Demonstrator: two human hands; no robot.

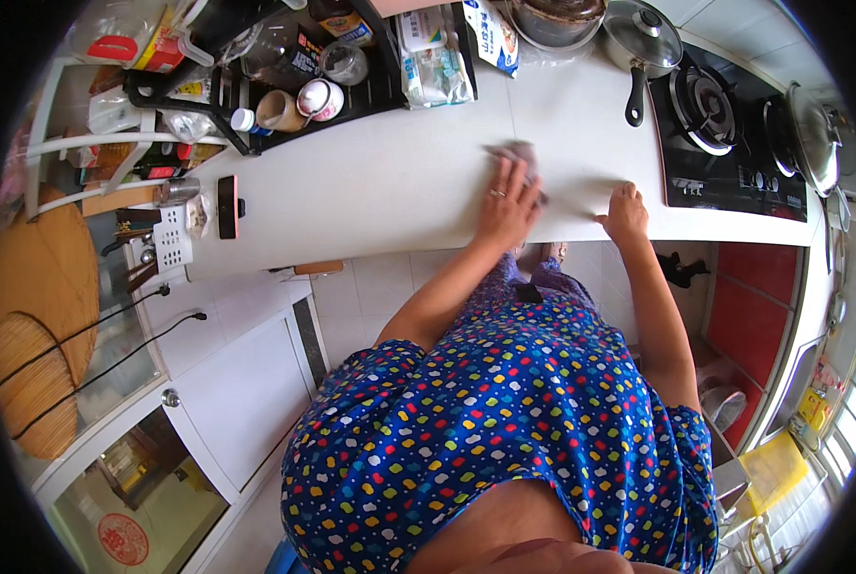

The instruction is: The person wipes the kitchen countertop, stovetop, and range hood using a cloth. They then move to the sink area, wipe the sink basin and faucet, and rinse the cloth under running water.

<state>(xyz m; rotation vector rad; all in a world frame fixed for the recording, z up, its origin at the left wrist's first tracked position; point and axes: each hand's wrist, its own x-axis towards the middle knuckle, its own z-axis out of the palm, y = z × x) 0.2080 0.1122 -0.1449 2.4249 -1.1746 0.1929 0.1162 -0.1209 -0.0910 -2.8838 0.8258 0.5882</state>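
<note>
My left hand (508, 204), with a ring on one finger, presses a greyish cloth (522, 154) flat against the white countertop (370, 194). The cloth is partly hidden under the fingers and slightly blurred. To its right my right hand (625, 212) rests near the counter's front edge with nothing in it, its thumb apart from the fingers. A black gas stove (729, 172) lies just right of that hand. Above it, a lidded saucepan (643, 43) stands on the counter, its black handle pointing towards me.
A black rack (255, 143) with jars and bottles stands at the back left, beside a tray of packets (435, 72). A phone (227, 208) lies at the counter's left. At the back are a lidded pot (557, 29) and a blue-and-white packet (496, 39); a large lidded pan (812, 140) sits on the stove.
</note>
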